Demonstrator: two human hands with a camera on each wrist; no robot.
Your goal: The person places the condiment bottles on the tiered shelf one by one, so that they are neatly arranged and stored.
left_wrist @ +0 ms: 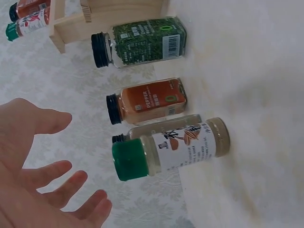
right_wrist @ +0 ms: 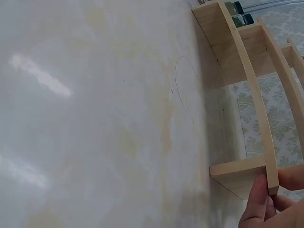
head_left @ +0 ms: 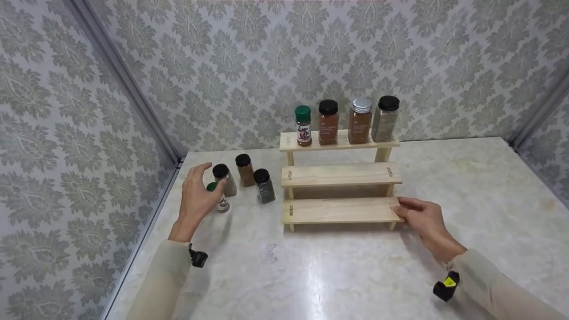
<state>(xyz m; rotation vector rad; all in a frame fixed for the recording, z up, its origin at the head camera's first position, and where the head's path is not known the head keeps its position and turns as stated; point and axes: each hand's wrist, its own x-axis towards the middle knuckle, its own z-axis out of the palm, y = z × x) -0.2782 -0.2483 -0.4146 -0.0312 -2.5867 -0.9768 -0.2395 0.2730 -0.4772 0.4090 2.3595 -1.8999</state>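
On the pale marble-patterned desk (head_left: 355,266), a three-step unpainted wooden spice rack (head_left: 340,178) stands against the far wallpapered wall (head_left: 249,66), its steps rising away from the person. The right hand (head_left: 422,218) grips the right end of the lowest, nearest step, thumb on top and fingers curled under the edge, which looks like a way to keep the light rack from sliding. Four spice jars sit upright in a row on the top step: a small green-capped jar with a red label (head_left: 303,126) at the left, then a black-capped jar of reddish powder (head_left: 328,122), a silver-capped jar of brown powder (head_left: 359,120) and a black-capped jar of greyish spice (head_left: 385,118).

To the left of the rack four more jars stand loose on the desk. The left hand (head_left: 195,198) is spread, fingers relaxed and holding nothing, just beside the green-capped jar with a white label (left_wrist: 171,151), the nearest of the group. Behind it stand a black-capped jar of pale powder (head_left: 224,179), a black-capped jar of orange pepper (left_wrist: 147,100) and a black-capped jar of green herbs (left_wrist: 140,42), the last one closest to the rack.
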